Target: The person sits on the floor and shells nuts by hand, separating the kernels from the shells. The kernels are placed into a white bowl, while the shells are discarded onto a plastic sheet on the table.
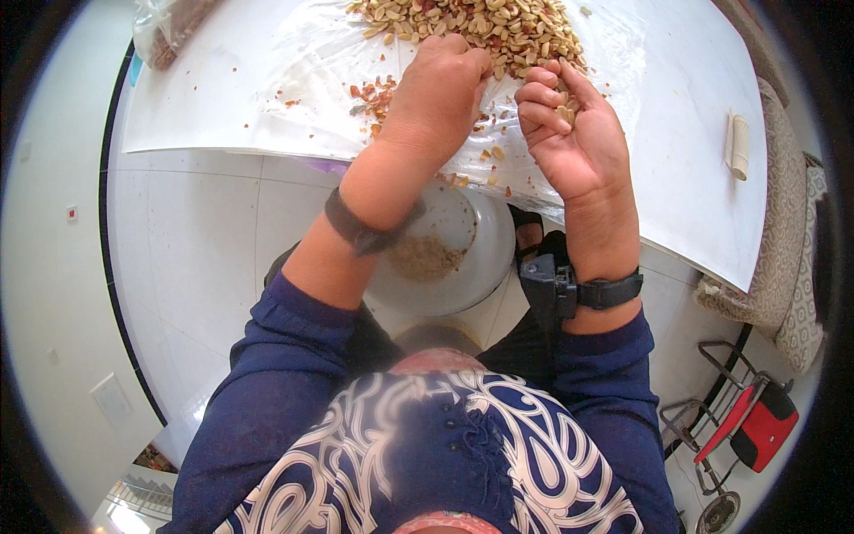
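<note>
A large heap of shelled peanuts (494,27) lies on a clear plastic sheet (313,73) over the white table. At the near left edge of the heap is my left hand (440,87), its back up and fingers curled; whatever is under the fingers is hidden. My right hand (577,127) is palm up beside the heap's near right side, fingers curled around a few peanuts (566,110). Reddish peanut skins (377,93) are scattered left of my left hand, and more skins and loose peanuts lie between the hands, towards the table's edge.
Below the table edge, a pale basin (490,267) holds brownish bits. A plastic bag (163,40) with reddish contents lies at the table's far left. A pale rolled piece (739,147) is on the right. Beyond are a patterned sofa (747,300) and a red-and-black wheeled item (764,427).
</note>
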The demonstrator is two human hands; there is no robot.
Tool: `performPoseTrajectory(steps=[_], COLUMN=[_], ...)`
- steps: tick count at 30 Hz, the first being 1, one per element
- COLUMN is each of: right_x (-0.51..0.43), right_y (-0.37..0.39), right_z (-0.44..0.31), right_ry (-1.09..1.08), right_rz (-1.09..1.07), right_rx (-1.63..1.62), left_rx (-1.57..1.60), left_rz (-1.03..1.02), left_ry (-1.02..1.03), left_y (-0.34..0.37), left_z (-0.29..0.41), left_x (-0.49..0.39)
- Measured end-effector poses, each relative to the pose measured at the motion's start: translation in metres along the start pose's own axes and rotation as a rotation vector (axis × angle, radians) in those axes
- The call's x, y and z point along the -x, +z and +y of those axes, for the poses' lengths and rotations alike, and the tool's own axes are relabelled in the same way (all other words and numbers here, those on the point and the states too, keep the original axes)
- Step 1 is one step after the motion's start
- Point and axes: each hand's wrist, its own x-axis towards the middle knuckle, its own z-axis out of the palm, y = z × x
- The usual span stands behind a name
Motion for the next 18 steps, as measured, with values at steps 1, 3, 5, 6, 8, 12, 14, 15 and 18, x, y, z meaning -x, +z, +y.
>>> performPoseTrajectory(steps=[1, 3, 5, 6, 8, 12, 14, 15, 18], right_x=[0.001, 0.002, 0.003, 0.002, 0.001, 0.002, 0.002, 0.002, 0.000], right_y=[0.001, 0.003, 0.003, 0.003, 0.002, 0.002, 0.003, 0.003, -0.001], right_z=[0.001, 0.002, 0.003, 0.003, 0.002, 0.003, 0.003, 0.004, 0.003], right_ry=[-0.013, -0.033, -0.034, -0.041, -0.047, -0.037, -0.025, -0.032, -0.023], right_rz=[0.025, 0.053, 0.026, 0.039, 0.048, 0.047, 0.045, 0.069, 0.051], right_rx=[0.018, 0.053, 0.079, 0.073, 0.044, 0.058, 0.069, 0.071, 0.064], left_rx=[0.003, -0.003, -0.002, 0.003, -0.010, -0.093, -0.105, -0.091, -0.010], left_rz=[-0.009, -0.011, -0.006, -0.008, -0.018, -0.069, -0.073, -0.060, -0.024], left_ry=[0.004, -0.011, -0.016, -0.017, -0.012, -0.005, -0.014, -0.017, -0.065], left_y=[0.001, 0.004, 0.003, 0.003, 0.000, -0.006, -0.008, -0.009, -0.013], left_z=[-0.001, -0.002, -0.002, -0.001, 0.000, 0.004, 0.004, 0.003, -0.001], left_x=[0.000, -0.001, -0.002, -0.003, -0.003, 0.001, 0.001, 0.000, -0.005])
